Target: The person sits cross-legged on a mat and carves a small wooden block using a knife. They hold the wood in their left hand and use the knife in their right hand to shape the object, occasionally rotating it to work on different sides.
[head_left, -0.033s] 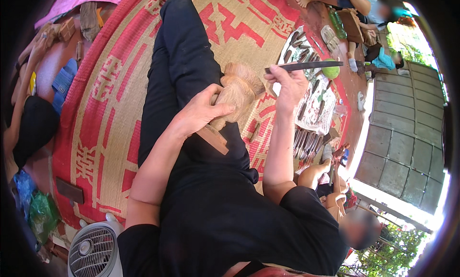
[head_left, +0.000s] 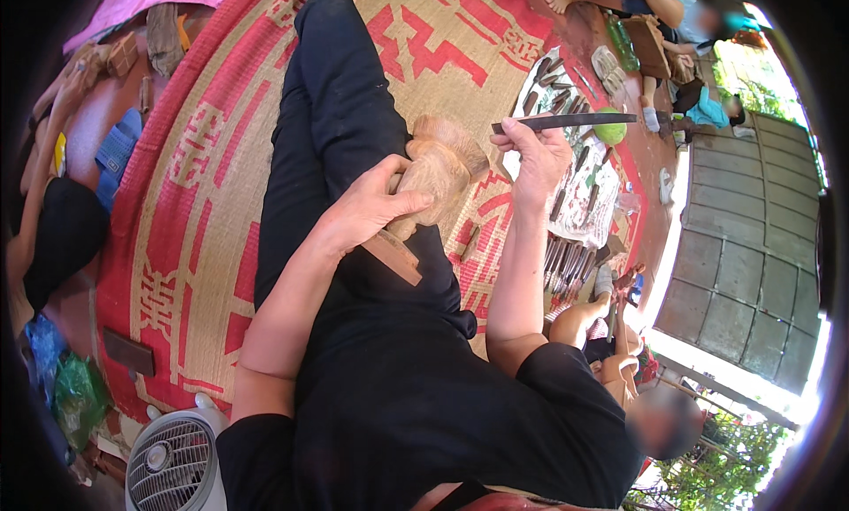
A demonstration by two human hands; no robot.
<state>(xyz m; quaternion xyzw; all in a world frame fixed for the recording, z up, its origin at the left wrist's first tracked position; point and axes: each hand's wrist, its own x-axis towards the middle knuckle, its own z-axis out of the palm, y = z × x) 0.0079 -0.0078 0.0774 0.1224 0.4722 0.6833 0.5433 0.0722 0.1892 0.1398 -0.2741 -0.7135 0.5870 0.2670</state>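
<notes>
My left hand (head_left: 376, 203) is closed on a carved wooden piece (head_left: 439, 177), holding it against my lap with the thumb across it. The carving is pale brown and rounded, with a broad, ridged far end. A flat strip of wood (head_left: 394, 257) sticks out below that hand, over my thigh. To the right, my right hand (head_left: 538, 162) is raised and pinches one end of a dark, narrow file (head_left: 575, 120). The file points rightward, apart from the carving.
A red-and-tan mat (head_left: 199, 237) lies under my legs. Several carving tools (head_left: 566, 268) and a green fruit (head_left: 610, 129) lie on the right. A white fan (head_left: 172, 462) stands lower left. Other people sit nearby, one person (head_left: 663, 423) at lower right.
My right hand has shifted very slightly to the right with the file. The left hand and the carving have stayed in place.
</notes>
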